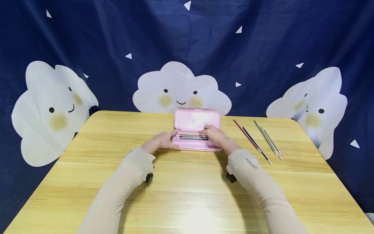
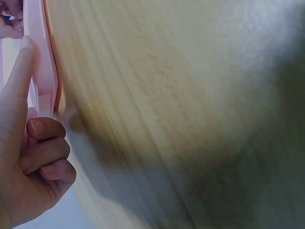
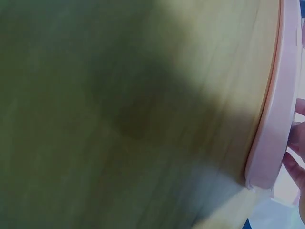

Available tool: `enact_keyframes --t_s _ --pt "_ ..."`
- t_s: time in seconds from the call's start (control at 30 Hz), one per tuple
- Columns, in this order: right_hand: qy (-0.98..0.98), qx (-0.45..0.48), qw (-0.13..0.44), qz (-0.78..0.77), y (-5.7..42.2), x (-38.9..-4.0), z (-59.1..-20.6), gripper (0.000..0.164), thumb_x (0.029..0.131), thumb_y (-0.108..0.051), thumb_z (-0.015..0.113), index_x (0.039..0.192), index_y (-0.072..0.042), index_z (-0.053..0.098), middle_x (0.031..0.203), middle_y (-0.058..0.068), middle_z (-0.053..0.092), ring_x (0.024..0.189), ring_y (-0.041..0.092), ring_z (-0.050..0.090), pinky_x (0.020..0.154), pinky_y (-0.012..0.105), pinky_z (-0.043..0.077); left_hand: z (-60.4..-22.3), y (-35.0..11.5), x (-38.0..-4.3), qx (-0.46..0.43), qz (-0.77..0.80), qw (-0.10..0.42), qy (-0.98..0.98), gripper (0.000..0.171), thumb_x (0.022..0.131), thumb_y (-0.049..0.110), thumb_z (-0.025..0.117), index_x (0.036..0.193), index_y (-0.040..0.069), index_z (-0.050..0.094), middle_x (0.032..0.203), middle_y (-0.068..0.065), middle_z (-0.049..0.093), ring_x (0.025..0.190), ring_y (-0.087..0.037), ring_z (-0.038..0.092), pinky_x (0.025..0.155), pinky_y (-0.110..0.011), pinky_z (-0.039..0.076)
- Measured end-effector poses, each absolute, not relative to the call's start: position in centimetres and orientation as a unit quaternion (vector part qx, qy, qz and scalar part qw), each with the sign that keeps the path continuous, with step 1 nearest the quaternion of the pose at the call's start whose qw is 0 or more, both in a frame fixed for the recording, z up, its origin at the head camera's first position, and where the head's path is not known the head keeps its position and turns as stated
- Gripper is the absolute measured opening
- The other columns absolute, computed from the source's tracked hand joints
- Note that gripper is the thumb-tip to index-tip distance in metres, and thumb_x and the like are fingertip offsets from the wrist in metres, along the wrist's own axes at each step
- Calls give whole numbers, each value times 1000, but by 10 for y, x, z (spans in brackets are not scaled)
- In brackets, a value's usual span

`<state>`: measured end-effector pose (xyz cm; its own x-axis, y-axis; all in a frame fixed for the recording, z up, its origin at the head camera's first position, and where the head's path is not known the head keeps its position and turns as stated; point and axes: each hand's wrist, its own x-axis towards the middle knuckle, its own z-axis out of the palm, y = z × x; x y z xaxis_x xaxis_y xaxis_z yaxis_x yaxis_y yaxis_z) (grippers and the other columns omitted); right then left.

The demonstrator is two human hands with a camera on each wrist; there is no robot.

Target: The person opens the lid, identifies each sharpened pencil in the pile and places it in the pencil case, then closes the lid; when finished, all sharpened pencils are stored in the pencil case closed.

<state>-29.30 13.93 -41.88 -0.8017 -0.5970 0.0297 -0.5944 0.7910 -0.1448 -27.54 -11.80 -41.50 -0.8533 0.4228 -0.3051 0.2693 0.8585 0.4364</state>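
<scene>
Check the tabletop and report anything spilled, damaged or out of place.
Nothing looks spilled or damaged. What stands out mildly: several loose pencils lie at uneven angles to the right of the open pink pencil case, while others lie inside it.

Behind the table (image 1: 187,182) hangs a navy, seemingly cloth backdrop (image 1: 163,35) with smiling clouds (image 1: 181,86).

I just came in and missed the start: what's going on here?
A person's left hand holds the left end of an open, rectangular pink plastic pencil case on a light wood-grain table. Their right hand reaches into it, by the slim pencils inside; whether it pinches one is unclear. More slim coloured pencils lie loose to the right.
</scene>
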Motion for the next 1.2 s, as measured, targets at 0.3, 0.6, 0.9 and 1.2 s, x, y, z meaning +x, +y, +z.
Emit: enact_keyframes --t_s 0.3,0.6,0.9,1.2 --pt "940 -326 13 -101 146 -288 -417 34 86 4 50 112 -12 66 88 6 54 83 21 53 74 35 47 -415 -116 -277 178 186 202 945 98 74 52 68 148 24 9 139 -29 34 125 -38 38 103 -46 33" --pt "920 -330 -44 -206 171 -274 -414 25 83 6 57 107 1 64 82 9 56 76 21 52 73 37 47 -415 -116 -277 182 183 196 946 98 74 53 67 148 24 9 139 -30 33 125 -39 38 102 -46 33" --pt "924 -286 -64 -247 208 -262 -414 26 82 6 58 107 3 63 80 9 56 75 22 51 70 38 45 -414 -119 -276 182 186 201 944 99 74 55 66 148 23 8 139 -32 31 125 -40 37 103 -48 32" --pt "933 -254 -71 -246 250 -258 -416 25 81 7 59 107 9 60 78 11 57 74 25 54 71 40 47 -417 -120 -275 183 184 196 946 98 75 55 65 148 24 8 139 -31 32 125 -41 37 102 -49 33"
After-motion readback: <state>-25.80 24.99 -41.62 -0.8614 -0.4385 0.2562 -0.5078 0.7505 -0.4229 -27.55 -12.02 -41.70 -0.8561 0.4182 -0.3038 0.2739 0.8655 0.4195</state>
